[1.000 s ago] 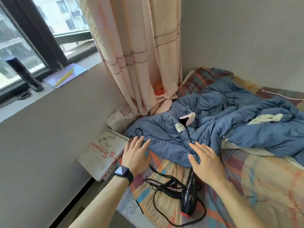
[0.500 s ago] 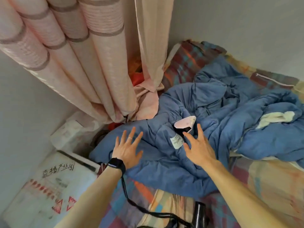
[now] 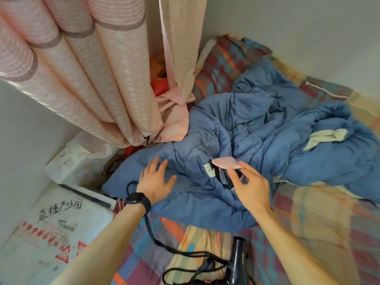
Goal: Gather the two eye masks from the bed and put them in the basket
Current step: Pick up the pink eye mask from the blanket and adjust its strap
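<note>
- Bed point(image 3: 320, 204) sits in a corner by a grey wall, plaid sheet, rumpled blue duvet point(image 3: 257, 128) piled on it.
- Right hand point(image 3: 251, 188): fingers point(image 3: 249, 171) pinched on the pink eye mask point(image 3: 226, 163); mask is lifted just clear of the duvet folds, black strap point(image 3: 218, 175) dangling under it.
- Left hand point(image 3: 154, 179): fingers spread wide, nothing in them, palm down on or just above the duvet edge – cannot tell which. Ring on one finger, black watch point(image 3: 136, 200) on the wrist.
- White label point(image 3: 208, 170) on the duvet just beside the mask.
- Only one mask in view.
- Black hair dryer point(image 3: 236, 264) with its cord point(image 3: 160, 241) lies on the sheet near the bottom edge, cord running up towards the left wrist.
- Pink curtain point(image 3: 86, 68) hangs at left; white printed box point(image 3: 51, 229) below it, beside the bed.
</note>
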The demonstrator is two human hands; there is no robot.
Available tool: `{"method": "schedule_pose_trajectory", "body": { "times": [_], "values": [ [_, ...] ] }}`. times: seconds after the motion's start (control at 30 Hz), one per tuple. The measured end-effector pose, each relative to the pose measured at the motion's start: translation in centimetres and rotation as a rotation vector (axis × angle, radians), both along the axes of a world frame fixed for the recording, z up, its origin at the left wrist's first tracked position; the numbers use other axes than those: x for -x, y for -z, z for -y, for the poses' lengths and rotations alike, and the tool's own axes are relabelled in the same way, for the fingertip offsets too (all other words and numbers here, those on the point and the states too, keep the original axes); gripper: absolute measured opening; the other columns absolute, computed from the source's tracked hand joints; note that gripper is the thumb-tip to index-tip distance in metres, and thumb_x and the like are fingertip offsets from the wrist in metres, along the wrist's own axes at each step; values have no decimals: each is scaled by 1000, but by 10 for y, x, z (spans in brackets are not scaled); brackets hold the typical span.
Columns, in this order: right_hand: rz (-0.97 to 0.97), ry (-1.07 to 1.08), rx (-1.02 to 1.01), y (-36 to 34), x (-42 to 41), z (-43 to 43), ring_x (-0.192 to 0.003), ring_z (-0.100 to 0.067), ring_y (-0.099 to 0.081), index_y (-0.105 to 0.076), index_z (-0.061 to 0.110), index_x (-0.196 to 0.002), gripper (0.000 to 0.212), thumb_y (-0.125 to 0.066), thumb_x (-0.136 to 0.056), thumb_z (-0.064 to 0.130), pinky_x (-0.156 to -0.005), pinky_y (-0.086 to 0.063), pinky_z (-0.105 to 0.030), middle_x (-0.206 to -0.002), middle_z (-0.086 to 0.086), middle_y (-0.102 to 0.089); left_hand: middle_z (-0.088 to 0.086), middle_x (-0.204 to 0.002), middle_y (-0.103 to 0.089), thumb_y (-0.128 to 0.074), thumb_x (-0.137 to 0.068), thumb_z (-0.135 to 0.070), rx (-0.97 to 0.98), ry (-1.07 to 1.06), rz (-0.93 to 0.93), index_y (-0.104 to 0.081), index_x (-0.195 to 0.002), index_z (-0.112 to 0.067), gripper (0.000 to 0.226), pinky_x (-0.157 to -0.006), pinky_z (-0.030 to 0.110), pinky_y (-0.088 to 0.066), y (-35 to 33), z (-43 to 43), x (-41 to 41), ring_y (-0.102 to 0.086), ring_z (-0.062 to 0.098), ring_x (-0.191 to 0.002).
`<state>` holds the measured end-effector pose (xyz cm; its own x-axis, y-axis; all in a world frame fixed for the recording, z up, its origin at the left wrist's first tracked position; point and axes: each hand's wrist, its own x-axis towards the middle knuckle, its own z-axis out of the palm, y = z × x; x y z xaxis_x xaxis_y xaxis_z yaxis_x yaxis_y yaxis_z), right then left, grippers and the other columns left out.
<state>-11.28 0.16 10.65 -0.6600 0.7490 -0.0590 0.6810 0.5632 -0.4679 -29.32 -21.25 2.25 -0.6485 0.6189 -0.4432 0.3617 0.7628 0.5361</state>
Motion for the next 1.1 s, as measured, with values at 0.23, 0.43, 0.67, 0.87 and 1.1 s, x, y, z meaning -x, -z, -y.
{"method": "schedule_pose_trajectory", "body": {
  "times": [0.23, 0.43, 0.67, 0.87, 1.1],
  "values": [
    [-212, 288, 508, -85, -85, 88, -75, -3, -70, -78, 25, -77, 23, -74, -78, 47, -68, -52, -23, -78, 10, -76, -11, -144, -48, -59, -85, -60, -381, -74, 684, -46, -138, -41, 58, -110, 41, -37, -141, -5, -72, -43, 13, -134],
    [-271, 253, 868, -110, -158, 138, -82, -15, -69, -75, 14, -82, 25, -81, -74, 37, -75, -54, -28, -82, -2, -76, -1, -79, -68, -68, -88, -35, -409, -75, 658, -71, -85, -23, 13, -70, 31, -47, -197, 31, -158, -62, 9, -71],
    [-311, 60, 1034, -131, -230, 163, -109, -7, -67, -59, 34, -124, 53, -73, -82, 4, -99, -52, -39, -123, -1, -69, 3, -82, -71, -64, -92, -17, -535, -396, 590, -68, -87, -18, 7, -64, 27, -53, -253, 78, -239, -68, 11, -71],
    [-426, -8, 855, -156, -256, 176, -106, -20, -68, -68, 47, -103, 46, -68, -84, 5, -92, -56, -45, -110, 3, -72, -5, -128, -66, -55, -87, -54, -378, -159, 825, -64, -123, -39, 39, -101, 39, -44, -301, 122, -302, -60, 16, -119],
    [-572, -134, 1006, -193, -266, 184, -89, -3, -69, -64, 16, -117, 46, -68, -81, -12, -75, -53, -16, -104, 8, -71, -3, -107, -67, -57, -93, -44, -348, -312, 503, -67, -119, -26, 33, -62, 11, -45, -317, 120, -335, -60, 5, -81]
  ]
}}
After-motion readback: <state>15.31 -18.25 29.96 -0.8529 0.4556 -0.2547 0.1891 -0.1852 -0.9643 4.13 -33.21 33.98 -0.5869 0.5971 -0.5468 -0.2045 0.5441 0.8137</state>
